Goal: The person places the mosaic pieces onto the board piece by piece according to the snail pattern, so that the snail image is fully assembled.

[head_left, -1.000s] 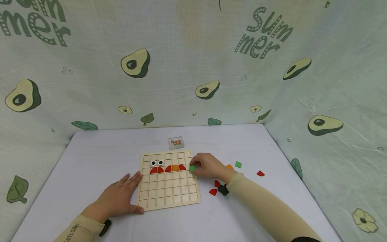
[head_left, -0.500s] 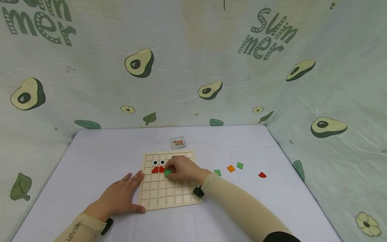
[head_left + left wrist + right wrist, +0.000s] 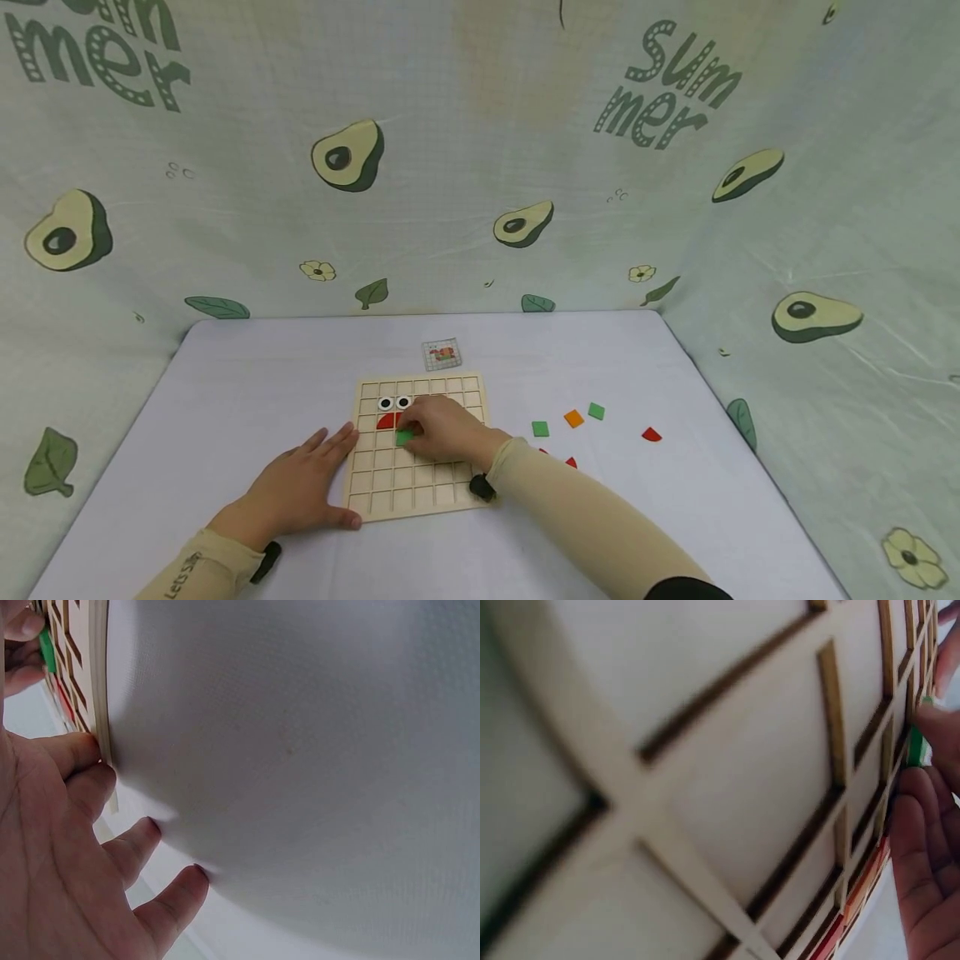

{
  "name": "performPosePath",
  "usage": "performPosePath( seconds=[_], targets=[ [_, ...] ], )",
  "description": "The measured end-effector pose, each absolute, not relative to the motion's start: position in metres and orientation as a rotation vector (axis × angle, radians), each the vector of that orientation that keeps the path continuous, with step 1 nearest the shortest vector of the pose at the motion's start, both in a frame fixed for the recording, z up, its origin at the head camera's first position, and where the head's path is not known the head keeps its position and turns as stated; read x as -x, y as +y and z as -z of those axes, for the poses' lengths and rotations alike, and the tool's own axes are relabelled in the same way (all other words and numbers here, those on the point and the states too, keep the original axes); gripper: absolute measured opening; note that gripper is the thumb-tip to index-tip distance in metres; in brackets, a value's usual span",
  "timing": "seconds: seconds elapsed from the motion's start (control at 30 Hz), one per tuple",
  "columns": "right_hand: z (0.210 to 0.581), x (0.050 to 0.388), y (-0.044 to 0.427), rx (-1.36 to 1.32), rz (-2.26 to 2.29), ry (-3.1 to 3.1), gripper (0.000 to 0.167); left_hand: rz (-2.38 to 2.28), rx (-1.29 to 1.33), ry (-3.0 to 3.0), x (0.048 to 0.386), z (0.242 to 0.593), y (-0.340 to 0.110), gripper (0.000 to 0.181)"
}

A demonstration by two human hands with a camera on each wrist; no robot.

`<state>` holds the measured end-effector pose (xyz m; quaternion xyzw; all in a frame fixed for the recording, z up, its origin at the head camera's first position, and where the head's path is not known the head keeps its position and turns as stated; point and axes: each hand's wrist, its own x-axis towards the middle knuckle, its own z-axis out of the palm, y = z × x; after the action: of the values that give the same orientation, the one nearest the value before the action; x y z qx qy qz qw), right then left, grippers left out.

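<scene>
- we see the right hand [image 3: 446, 429] over the wooden grid board [image 3: 390, 479], its thumb and fingertips drawn together in a pinch on a green tile [image 3: 405, 437].
- we find that tile over the board, just on the near side of the red piece [image 3: 386, 422]; we cannot tell whether it sits flat in a compartment.
- we see the left hand [image 3: 288, 496] laid along the board's left side, fingers spread and nearly straight, gripping nothing; from the left wrist, two fingertips touch the board's edge and two press on the white tabletop [image 3: 262, 367].
- on the board we make out two round eye pieces [image 3: 394, 403] side by side, right above the red row, which the right hand partly covers.
- from the right wrist we also see an orange piece [image 3: 864, 883] set in the grid, with red beside it.
- to the right of the board we see two loose green squares [image 3: 567, 419] with an orange square [image 3: 573, 418] between them, and a red wedge [image 3: 652, 434] farther right.
- we glimpse more red bits [image 3: 572, 462] partly hidden by the right sleeve [image 3: 577, 508].
- we see a small picture card [image 3: 442, 354] just beyond the board's far edge.
</scene>
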<state>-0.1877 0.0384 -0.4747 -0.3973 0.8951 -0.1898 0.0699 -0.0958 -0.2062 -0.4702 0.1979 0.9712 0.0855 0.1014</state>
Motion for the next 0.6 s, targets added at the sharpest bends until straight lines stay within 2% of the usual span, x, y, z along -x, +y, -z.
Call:
performPosePath(
  seconds=[0.6],
  targets=[
    [0.4749,0.1859,0.0387,1.205,0.591,2.711,0.02,-0.274,-0.567,2.861,0.0947,0.4676,-0.2056,0.124]
  ],
)
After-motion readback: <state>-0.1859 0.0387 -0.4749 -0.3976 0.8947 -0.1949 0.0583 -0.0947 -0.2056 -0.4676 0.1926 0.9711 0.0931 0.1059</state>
